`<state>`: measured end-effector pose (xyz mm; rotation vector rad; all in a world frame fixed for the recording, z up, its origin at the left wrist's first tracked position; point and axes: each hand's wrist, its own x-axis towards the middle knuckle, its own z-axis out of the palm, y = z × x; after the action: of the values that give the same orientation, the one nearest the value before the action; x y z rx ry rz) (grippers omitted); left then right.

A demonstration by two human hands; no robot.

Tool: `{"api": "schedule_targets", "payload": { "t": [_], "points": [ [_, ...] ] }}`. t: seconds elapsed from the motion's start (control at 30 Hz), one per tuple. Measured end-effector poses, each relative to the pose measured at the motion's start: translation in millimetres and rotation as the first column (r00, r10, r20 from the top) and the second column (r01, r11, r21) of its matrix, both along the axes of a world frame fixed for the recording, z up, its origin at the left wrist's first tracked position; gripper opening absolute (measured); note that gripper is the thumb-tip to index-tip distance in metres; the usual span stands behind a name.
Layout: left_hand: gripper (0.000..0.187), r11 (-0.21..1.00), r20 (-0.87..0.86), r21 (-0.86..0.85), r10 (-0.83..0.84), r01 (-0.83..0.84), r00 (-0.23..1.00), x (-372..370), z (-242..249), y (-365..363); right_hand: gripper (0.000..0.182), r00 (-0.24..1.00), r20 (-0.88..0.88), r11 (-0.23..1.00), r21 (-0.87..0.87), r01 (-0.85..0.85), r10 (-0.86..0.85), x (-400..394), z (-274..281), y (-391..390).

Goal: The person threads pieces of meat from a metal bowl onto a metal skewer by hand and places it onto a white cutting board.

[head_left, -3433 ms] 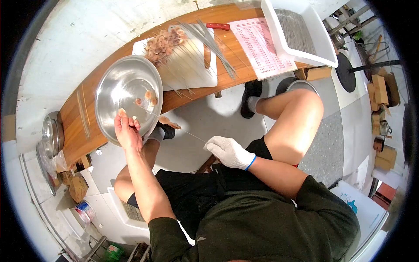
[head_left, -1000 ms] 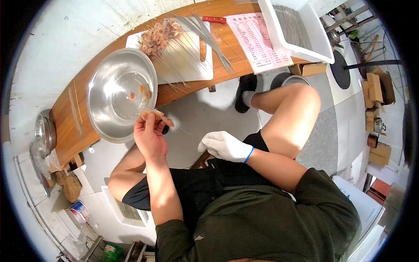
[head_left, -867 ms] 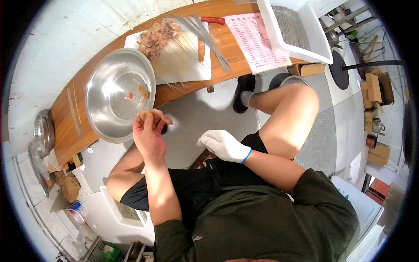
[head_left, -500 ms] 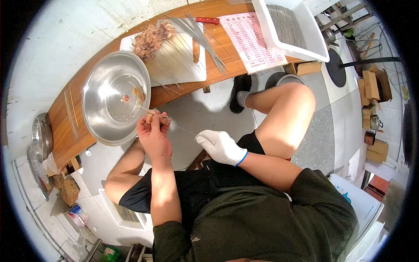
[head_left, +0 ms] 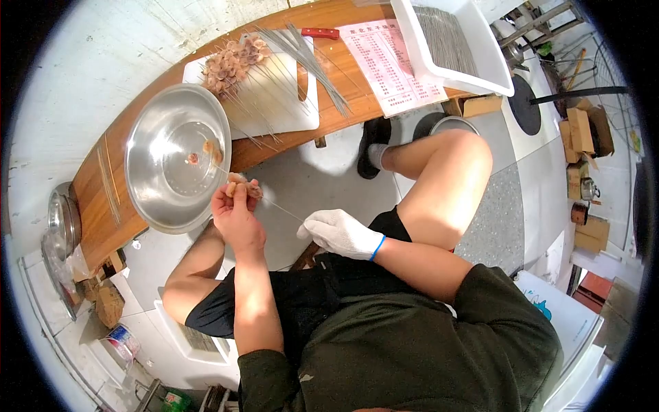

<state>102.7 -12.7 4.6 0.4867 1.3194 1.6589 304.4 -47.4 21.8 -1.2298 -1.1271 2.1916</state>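
Observation:
My bare left hand (head_left: 238,217) pinches several small pieces of meat (head_left: 253,189) beside the steel basin's near rim. They are threaded on a thin metal skewer (head_left: 280,207), whose tip end points toward the basin. My right hand (head_left: 343,233), in a white knit glove with a blue cuff, is closed on the skewer's other end, above my lap. The wide steel basin (head_left: 147,151) stands tilted at the table's edge, with a few scraps of meat (head_left: 193,158) in it. Which pieces the left fingers press is partly hidden.
On the wooden table (head_left: 343,58) lies a white cutting board (head_left: 285,117) with a pile of skewered meat (head_left: 233,65). Loose metal skewers (head_left: 316,69), a red-handled knife (head_left: 320,33), a printed sheet (head_left: 391,65) and a white tray of skewers (head_left: 504,82) lie to the right.
The whole view has shifted slightly to the left. My hands keep the same hold on the meat and skewer, with little visible movement between them.

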Motion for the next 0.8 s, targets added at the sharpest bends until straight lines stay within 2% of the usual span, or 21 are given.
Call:
{"api": "schedule_targets", "payload": {
  "t": [0.13,0.23,0.43,0.53,0.63,0.73,0.8],
  "points": [
    [0.015,1.000,0.153,-0.021,0.003,0.001,0.988,-6.6,1.2,-0.1,0.029,0.999,-0.009,0.999,-0.030,0.032,-0.033,-0.7,3.6,1.6],
    [0.016,0.999,0.180,-0.007,-0.042,0.044,0.983,-11.5,2.4,-1.1,0.028,0.998,-0.026,0.994,0.090,0.054,-0.052,-3.4,-0.4,0.3],
    [0.015,0.994,0.253,0.036,-0.105,0.099,0.962,-25.9,-1.6,1.0,0.027,0.996,-0.081,0.998,-0.044,0.038,-0.041,-0.3,-3.5,-0.6],
    [0.020,1.000,0.264,0.015,-0.006,0.002,0.964,-21.8,9.9,1.6,0.028,0.996,-0.087,0.999,0.005,0.033,-0.032,-1.0,-8.3,-2.1],
    [0.021,0.963,0.331,0.195,-0.242,0.184,0.912,-33.3,10.0,0.0,0.028,0.994,-0.109,0.999,-0.025,0.024,-0.027,-0.7,-3.4,-1.4],
    [0.021,0.996,0.391,0.087,-0.024,-0.012,0.920,-41.6,-3.1,-2.3,0.028,0.995,-0.098,1.000,0.021,0.020,-0.017,-0.4,-3.0,-1.4],
    [0.020,0.995,0.412,0.098,-0.024,-0.019,0.911,-47.6,-6.3,-3.3,0.028,0.998,-0.054,0.999,0.049,-0.006,0.008,0.1,0.4,-0.5]
  ]
}}
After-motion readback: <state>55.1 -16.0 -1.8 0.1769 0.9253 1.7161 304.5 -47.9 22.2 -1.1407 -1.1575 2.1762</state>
